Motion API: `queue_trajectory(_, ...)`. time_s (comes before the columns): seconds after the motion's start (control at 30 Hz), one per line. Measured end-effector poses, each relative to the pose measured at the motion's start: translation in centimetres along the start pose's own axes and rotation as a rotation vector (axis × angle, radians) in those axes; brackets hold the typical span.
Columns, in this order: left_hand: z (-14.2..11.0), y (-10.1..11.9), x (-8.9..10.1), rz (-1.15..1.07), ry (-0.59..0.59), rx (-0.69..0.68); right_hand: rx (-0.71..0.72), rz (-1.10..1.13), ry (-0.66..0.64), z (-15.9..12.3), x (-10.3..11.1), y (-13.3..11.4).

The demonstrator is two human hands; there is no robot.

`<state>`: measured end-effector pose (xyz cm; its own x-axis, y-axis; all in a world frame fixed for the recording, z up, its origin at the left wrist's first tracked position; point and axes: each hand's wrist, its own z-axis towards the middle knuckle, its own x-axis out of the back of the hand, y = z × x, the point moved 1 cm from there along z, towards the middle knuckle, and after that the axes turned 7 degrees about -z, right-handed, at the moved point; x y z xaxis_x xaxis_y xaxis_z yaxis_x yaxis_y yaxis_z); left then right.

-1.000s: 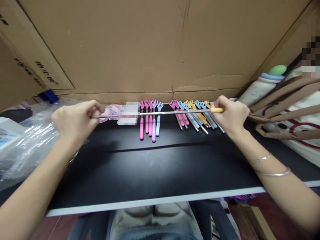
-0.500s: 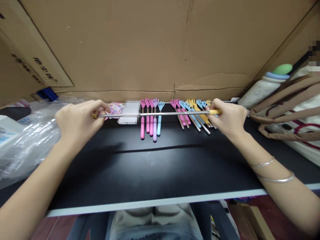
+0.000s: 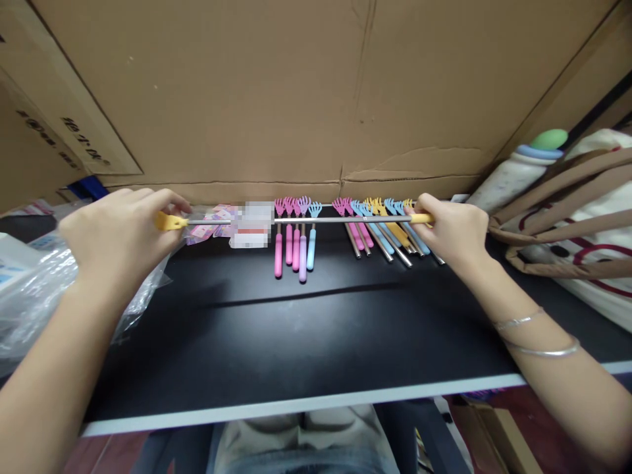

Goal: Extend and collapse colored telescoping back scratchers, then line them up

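Note:
A yellow telescopic back scratcher (image 3: 320, 221) is stretched level between both hands above the black table. My left hand (image 3: 123, 230) grips its yellow claw end, with part of the claw showing past the fingers. My right hand (image 3: 451, 227) is closed round the yellow handle at the other end. Behind the rod, pink, purple and blue back scratchers (image 3: 303, 260) lie side by side, claws toward the cardboard. Farther right rests a second group of pink, blue and yellow back scratchers (image 3: 380, 230), overlapping at a slant.
Clear plastic bags (image 3: 143, 296) lie on the left of the black table (image 3: 306, 355). Pink printed cards (image 3: 212, 224) are near the back edge. A white bottle (image 3: 516, 174) and a cream bag with brown straps (image 3: 582, 243) stand at right. Cardboard (image 3: 247, 92) walls the back.
My left hand has moved left and the back scratcher's yellow claw now shows at its fingers. The right hand stays on the handle, nearly in place.

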<state>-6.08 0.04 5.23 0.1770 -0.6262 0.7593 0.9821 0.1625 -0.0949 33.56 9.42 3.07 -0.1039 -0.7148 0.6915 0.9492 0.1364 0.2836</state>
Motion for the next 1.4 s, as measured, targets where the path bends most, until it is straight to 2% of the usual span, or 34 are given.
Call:
queue_trajectory(0.13,-0.2,0.0,-0.4,-0.036,-0.016,0.011,-0.038,0.008,0.005,0.1,0.1,0.5)
queue_trajectory(0.3,-0.2,-0.1,-1.5,-0.108,-0.042,-0.050,-0.041,0.024,-0.028,-0.1,-0.4,0.2)
queue_trajectory(0.43,-0.3,-0.1,-2.0,-0.146,-0.010,-0.052,-0.017,0.018,-0.040,-0.3,-0.9,0.1)
queue_trajectory(0.7,-0.6,0.7,-2.1,-0.162,-0.018,0.008,-0.060,0.015,-0.036,-0.4,-0.5,-0.4)
queue_trajectory(0.9,-1.9,3.3,-2.7,-0.220,-0.078,-0.131,0.121,0.061,-0.079,-1.6,-0.1,-3.3)
queue_trajectory(1.03,-2.7,4.6,-3.1,-0.229,-0.142,-0.172,0.252,0.096,-0.041,-2.6,0.0,-5.0)
queue_trajectory(1.17,-2.8,4.8,-3.2,-0.236,-0.145,-0.196,0.293,0.118,-0.008,-2.8,0.0,-5.2)
queue_trajectory(1.4,-2.6,4.5,-3.4,-0.237,-0.163,-0.245,0.307,0.108,-0.034,-2.2,0.1,-4.4)
